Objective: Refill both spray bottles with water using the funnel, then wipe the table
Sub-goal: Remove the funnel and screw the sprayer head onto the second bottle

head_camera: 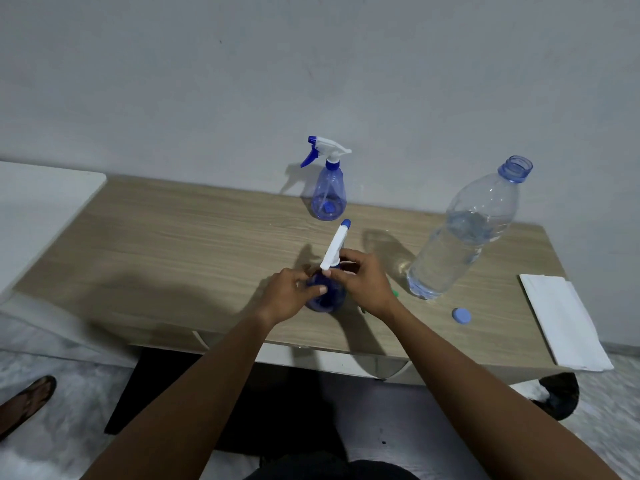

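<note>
Right hand (360, 282) fingers pinch the spray head (336, 245) at its collar; left hand (294, 292) fingers curl round the near bottle (325, 301), upright on the table (173, 254). Thin plastic: probably light, squashy and slick (hold the body low, twist at the collar). Second bottle (329, 195) stands behind it; water bottle (460, 237), cap (461, 315) and cloth (561, 320) are to its right.

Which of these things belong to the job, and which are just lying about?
Job: near spray bottle, gripped by left hand and right hand; far spray bottle; open water bottle; white cloth; table.
Lying about: blue cap; sandalled foot; white surface at left.
</note>
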{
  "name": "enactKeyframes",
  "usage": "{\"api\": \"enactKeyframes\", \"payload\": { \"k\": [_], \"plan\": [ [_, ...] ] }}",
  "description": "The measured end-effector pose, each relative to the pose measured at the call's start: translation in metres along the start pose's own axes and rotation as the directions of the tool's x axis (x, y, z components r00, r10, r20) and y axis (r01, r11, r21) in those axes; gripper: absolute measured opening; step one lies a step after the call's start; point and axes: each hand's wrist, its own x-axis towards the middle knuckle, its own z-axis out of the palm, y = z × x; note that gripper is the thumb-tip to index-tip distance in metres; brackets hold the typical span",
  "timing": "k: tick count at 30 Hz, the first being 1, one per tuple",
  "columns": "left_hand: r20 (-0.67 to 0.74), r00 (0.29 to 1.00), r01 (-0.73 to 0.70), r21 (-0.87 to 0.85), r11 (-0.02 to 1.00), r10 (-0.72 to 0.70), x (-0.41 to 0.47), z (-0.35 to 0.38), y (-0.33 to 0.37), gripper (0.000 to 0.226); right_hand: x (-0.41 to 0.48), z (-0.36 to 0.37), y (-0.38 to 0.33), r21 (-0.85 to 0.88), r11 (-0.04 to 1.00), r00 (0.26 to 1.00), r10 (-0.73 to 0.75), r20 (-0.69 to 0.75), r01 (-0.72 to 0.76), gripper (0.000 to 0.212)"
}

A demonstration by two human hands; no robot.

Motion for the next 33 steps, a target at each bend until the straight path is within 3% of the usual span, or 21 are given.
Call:
{"api": "enactKeyframes", "payload": {
  "k": [3, 5, 8, 11, 13, 18, 25, 33],
  "plan": [
    [0.138, 0.99, 0.034, -0.35, 0.936, 0.016, -0.01, -0.009, 0.005, 0.038, -0.006, -0.006, -0.007, 0.132, 0.991, 0.998, 0.026, 0.064, -0.034, 0.019],
    [0.23, 0.973, 0.103, -0.457, 0.883, 0.005, -0.013, -0.016, 0.005, 0.042, -0.006, -0.009, -0.013, 0.204, 0.975, 0.99, 0.068, 0.124, -0.092, 0.021],
    [0.276, 0.96, 0.167, -0.442, 0.881, -0.043, -0.018, -0.018, 0.006, 0.039, -0.007, -0.005, -0.013, 0.239, 0.958, 0.987, 0.145, 0.072, -0.159, 0.025],
    [0.259, 0.96, 0.212, -0.443, 0.871, -0.102, -0.022, -0.012, 0.002, 0.038, -0.011, 0.004, -0.012, 0.237, 0.948, 0.974, 0.223, -0.029, -0.21, 0.053],
    [0.271, 0.952, 0.25, -0.419, 0.873, -0.143, -0.025, -0.008, 0.001, 0.038, -0.012, 0.008, -0.011, 0.229, 0.934, 0.96, 0.281, 0.005, -0.275, 0.064],
    [0.353, 0.912, 0.358, -0.442, 0.822, -0.208, -0.03, -0.004, 0.003, 0.038, -0.01, 0.009, -0.01, 0.264, 0.889, 0.927, 0.356, 0.116, -0.375, 0.031],
    [0.477, 0.854, 0.455, -0.493, 0.741, -0.207, -0.029, -0.009, 0.001, 0.027, -0.002, 0.012, -0.014, 0.333, 0.865, 0.927, 0.355, 0.124, -0.376, 0.026],
    [0.491, 0.84, 0.455, -0.408, 0.792, -0.23, -0.016, -0.015, 0.0, 0.035, 0.007, 0.013, -0.016, 0.247, 0.862, 0.896, 0.414, 0.159, -0.442, 0.02]
  ]
}}
